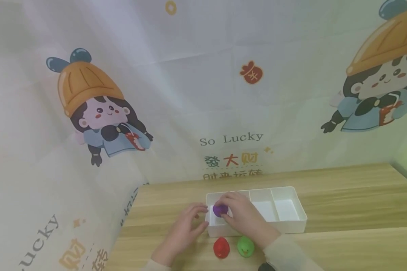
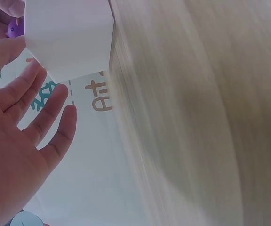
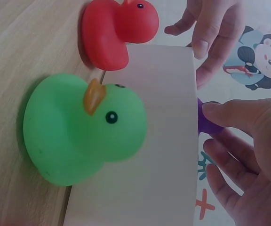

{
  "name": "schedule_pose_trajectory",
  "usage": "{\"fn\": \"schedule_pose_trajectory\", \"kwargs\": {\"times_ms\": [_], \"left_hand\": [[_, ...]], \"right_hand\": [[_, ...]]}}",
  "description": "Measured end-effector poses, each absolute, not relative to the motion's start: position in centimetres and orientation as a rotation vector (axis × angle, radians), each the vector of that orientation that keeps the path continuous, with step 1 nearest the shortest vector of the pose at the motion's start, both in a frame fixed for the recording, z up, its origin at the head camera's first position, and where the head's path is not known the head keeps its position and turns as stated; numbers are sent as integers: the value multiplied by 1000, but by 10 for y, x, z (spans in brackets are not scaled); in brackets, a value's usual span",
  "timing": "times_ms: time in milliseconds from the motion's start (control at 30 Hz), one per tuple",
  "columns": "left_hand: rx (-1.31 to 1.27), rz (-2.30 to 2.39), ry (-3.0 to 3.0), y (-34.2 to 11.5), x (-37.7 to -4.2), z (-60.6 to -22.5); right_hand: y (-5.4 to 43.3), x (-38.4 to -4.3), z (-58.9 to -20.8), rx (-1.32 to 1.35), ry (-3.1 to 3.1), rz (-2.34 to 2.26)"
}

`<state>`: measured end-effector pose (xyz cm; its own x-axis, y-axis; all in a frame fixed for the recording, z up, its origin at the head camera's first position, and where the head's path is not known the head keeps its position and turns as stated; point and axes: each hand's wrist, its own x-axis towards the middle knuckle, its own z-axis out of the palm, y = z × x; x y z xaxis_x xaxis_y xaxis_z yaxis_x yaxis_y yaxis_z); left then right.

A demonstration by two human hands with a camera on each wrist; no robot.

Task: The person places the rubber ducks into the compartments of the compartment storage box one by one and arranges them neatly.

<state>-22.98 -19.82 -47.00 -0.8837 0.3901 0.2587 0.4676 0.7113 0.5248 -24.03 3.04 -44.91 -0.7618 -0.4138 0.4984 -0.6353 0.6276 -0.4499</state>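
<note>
A purple rubber duck is pinched between the thumb and fingers of my right hand, over the leftmost compartment of a white divided box. In the left wrist view only the head of the purple duck shows past the box wall. My left hand holds nothing; its fingers are loosely spread at the left end of the box, thumb near the front corner. In front of the box, a red rubber duck and a green rubber duck sit on the table.
The box stands on a wood-grain table. Its compartments to the right, split by a thin divider, show bare white floors. A printed cloth with cartoon figures hangs behind and to the left. A dark round object is at the bottom edge.
</note>
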Motion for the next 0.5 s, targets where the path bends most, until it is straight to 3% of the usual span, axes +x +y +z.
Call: {"fn": "schedule_pose_trajectory", "kwargs": {"times_ms": [500], "left_hand": [[-704, -918, -2778, -200, -230, -472]], "right_hand": [[18, -251, -453, 858, -2673, 782]]}}
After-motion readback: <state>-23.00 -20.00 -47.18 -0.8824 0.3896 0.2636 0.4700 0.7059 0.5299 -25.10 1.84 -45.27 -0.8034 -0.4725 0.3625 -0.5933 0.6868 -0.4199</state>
